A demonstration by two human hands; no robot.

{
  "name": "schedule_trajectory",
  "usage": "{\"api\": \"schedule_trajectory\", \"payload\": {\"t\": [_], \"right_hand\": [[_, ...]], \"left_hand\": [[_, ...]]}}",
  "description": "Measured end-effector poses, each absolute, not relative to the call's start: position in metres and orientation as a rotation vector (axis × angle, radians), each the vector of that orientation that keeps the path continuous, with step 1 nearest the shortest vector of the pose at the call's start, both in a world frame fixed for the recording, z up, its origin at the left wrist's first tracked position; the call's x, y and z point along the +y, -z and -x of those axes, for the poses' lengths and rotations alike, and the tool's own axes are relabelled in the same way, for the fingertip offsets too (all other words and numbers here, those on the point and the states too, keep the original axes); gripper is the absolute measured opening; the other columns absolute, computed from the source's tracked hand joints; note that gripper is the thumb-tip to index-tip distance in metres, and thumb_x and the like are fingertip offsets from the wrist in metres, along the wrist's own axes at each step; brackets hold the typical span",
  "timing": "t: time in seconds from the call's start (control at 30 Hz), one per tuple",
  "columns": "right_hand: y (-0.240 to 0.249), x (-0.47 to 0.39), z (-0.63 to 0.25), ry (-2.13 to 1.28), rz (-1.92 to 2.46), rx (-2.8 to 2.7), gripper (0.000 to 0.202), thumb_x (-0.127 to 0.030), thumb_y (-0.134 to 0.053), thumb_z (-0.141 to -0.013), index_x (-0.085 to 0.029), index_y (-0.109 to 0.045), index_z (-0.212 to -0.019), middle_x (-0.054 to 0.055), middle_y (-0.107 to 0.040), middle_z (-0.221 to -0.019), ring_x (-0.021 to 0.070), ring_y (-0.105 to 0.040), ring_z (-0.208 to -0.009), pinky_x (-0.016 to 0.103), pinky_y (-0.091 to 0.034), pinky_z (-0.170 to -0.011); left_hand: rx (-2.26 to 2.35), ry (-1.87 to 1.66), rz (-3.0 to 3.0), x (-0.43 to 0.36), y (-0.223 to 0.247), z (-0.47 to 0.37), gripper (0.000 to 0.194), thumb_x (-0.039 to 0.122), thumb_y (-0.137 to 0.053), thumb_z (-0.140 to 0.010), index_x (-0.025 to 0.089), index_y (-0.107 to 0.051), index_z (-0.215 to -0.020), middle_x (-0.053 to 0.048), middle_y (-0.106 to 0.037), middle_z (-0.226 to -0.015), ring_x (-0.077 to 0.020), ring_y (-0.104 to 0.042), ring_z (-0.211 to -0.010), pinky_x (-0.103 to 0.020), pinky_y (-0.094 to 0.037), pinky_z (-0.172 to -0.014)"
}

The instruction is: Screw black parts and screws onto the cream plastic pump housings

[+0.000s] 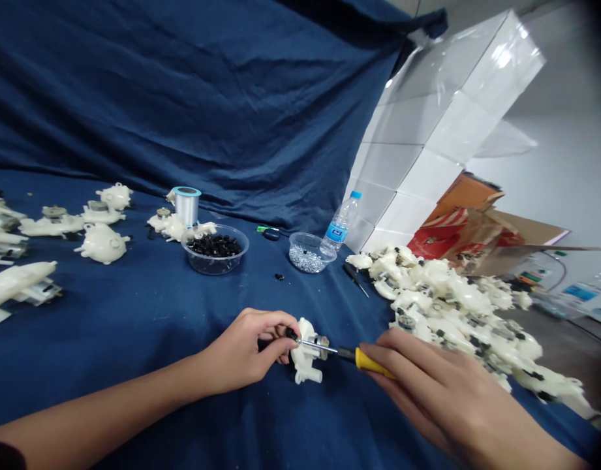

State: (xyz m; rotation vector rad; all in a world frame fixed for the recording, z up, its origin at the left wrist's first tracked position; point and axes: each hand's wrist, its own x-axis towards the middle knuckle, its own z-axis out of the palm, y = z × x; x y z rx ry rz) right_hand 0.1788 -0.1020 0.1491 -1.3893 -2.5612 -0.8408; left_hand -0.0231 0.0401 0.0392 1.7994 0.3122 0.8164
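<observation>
My left hand pinches a small black plastic part between thumb and fingertips. Wrapped around the yellow and black handle of a screwdriver is my right hand. The screwdriver's metal shaft points left, and its tip meets the black part; whether a screw sits there is too small to tell. Just behind and below the tip lies a cream plastic housing with a round metal motor-like piece on its right side. It rests on the blue cloth, close to my left fingertips.
A clear bowl of black parts and a clear bowl of screws stand beyond my hands. A water bottle, a second screwdriver and a pile of cream housings are to the right. More housings and a spool stand left.
</observation>
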Motion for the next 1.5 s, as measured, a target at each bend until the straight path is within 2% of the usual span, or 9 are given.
{"api": "schedule_trajectory", "payload": {"t": [0.13,0.27,0.47,0.63,0.83,1.0,1.17,1.33,1.5], "right_hand": [[-0.146,-0.101,-0.181,0.879,1.407,-2.597,0.029,-0.029,-0.035,-0.107,-0.017,-0.061,-0.100,0.003,-0.065,-0.074,0.0179,-0.067,-0.058,0.030,-0.049,-0.046],[-0.145,-0.100,-0.183,0.769,1.447,-2.614,0.030,-0.025,-0.028,-0.108,-0.016,-0.057,-0.113,0.008,-0.068,-0.091,0.0165,-0.068,-0.061,0.030,-0.048,-0.047],[-0.147,-0.099,-0.179,0.926,1.389,-2.583,0.028,-0.025,-0.035,-0.107,-0.017,-0.061,-0.098,0.003,-0.064,-0.071,0.0186,-0.067,-0.055,0.032,-0.043,-0.042],[-0.146,-0.101,-0.181,0.768,1.431,-2.627,0.029,-0.022,-0.029,-0.108,-0.016,-0.057,-0.110,0.007,-0.068,-0.089,0.0155,-0.066,-0.056,0.030,-0.045,-0.043],[-0.145,-0.099,-0.179,0.915,1.399,-2.590,0.029,-0.023,-0.034,-0.107,-0.015,-0.061,-0.102,0.004,-0.066,-0.075,0.0180,-0.066,-0.055,0.032,-0.044,-0.043],[-0.143,-0.103,-0.183,0.901,1.383,-2.664,0.030,-0.019,-0.029,-0.107,-0.013,-0.057,-0.116,0.010,-0.069,-0.094,0.0176,-0.066,-0.061,0.032,-0.045,-0.046],[-0.138,-0.101,-0.182,0.964,1.350,-2.622,0.026,-0.019,-0.035,-0.106,-0.015,-0.060,-0.100,0.004,-0.064,-0.074,0.0182,-0.062,-0.053,0.033,-0.042,-0.043],[-0.136,-0.102,-0.185,0.821,1.406,-2.678,0.027,-0.018,-0.030,-0.106,-0.013,-0.057,-0.112,0.009,-0.066,-0.088,0.0176,-0.062,-0.057,0.032,-0.044,-0.046],[-0.137,-0.100,-0.184,1.031,1.264,-2.617,0.019,-0.015,-0.041,-0.104,-0.011,-0.060,-0.105,0.006,-0.067,-0.075,0.0207,-0.065,-0.059,0.033,-0.042,-0.046]], "left_hand": [[0.329,-0.838,-1.786,0.040,-0.038,0.023,0.010,0.018,-0.057,-0.089,0.012,-0.065,-0.093,-0.004,-0.068,-0.070,-0.0181,-0.072,-0.063,-0.029,-0.061,-0.065],[0.328,-0.848,-1.783,0.039,-0.038,0.024,0.010,0.016,-0.057,-0.089,0.012,-0.066,-0.092,-0.004,-0.067,-0.068,-0.0174,-0.071,-0.062,-0.028,-0.060,-0.065],[0.335,-0.848,-1.783,0.038,-0.039,0.024,0.010,0.015,-0.057,-0.088,0.014,-0.066,-0.091,-0.003,-0.068,-0.067,-0.0164,-0.070,-0.061,-0.027,-0.061,-0.065],[0.329,-0.854,-1.797,0.038,-0.039,0.025,0.010,0.015,-0.056,-0.088,0.013,-0.066,-0.091,-0.003,-0.068,-0.067,-0.0171,-0.070,-0.061,-0.028,-0.060,-0.064],[0.329,-0.878,-1.822,0.039,-0.039,0.024,0.012,0.016,-0.055,-0.089,0.012,-0.066,-0.092,-0.003,-0.066,-0.067,-0.0166,-0.070,-0.061,-0.027,-0.060,-0.064],[0.315,-0.891,-1.847,0.038,-0.040,0.025,0.011,0.016,-0.056,-0.089,0.013,-0.066,-0.092,-0.002,-0.066,-0.066,-0.0159,-0.070,-0.061,-0.026,-0.059,-0.063],[0.311,-0.912,-1.856,0.038,-0.039,0.025,0.011,0.015,-0.056,-0.089,0.013,-0.066,-0.092,-0.001,-0.066,-0.066,-0.0152,-0.069,-0.060,-0.025,-0.058,-0.063],[0.304,-0.906,-1.862,0.038,-0.039,0.026,0.011,0.013,-0.055,-0.089,0.013,-0.066,-0.091,0.000,-0.065,-0.066,-0.0151,-0.069,-0.060,-0.025,-0.058,-0.063],[0.307,-0.913,-1.865,0.039,-0.040,0.025,0.012,0.013,-0.055,-0.089,0.013,-0.066,-0.092,0.000,-0.065,-0.067,-0.0150,-0.069,-0.060,-0.025,-0.057,-0.062]]}}
